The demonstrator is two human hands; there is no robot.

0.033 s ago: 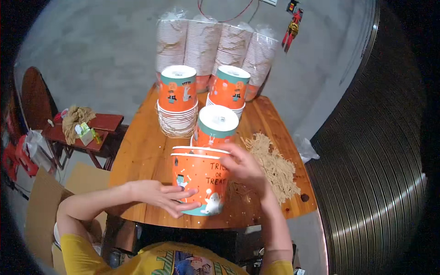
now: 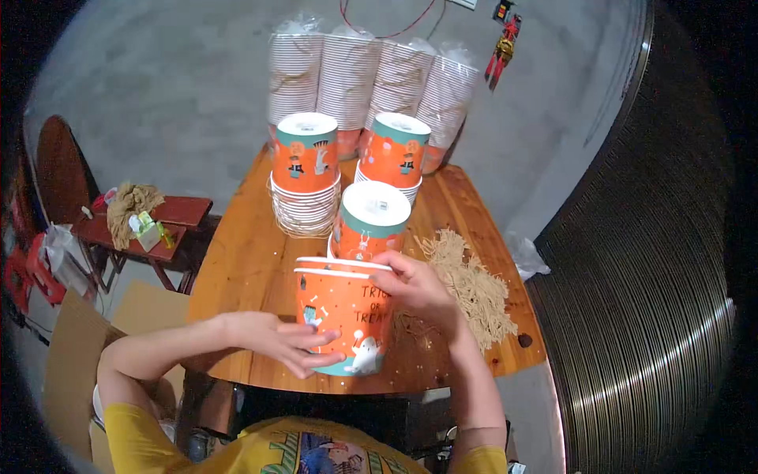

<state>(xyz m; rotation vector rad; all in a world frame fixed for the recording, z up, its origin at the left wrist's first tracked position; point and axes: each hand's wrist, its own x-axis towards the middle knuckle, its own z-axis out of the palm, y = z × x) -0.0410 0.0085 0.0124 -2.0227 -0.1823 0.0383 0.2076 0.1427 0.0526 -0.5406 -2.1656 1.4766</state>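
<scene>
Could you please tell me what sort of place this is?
Probably a small workshop or home workroom: stacked paper buckets and a pile of tan cords sit on a wooden table, near what looks like a ribbed metal shutter.

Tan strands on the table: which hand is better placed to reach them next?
Likely the right hand: at the rim of the orange bucket, it is nearer the tan strands. The left hand touches the bucket's front, farther off.
</scene>
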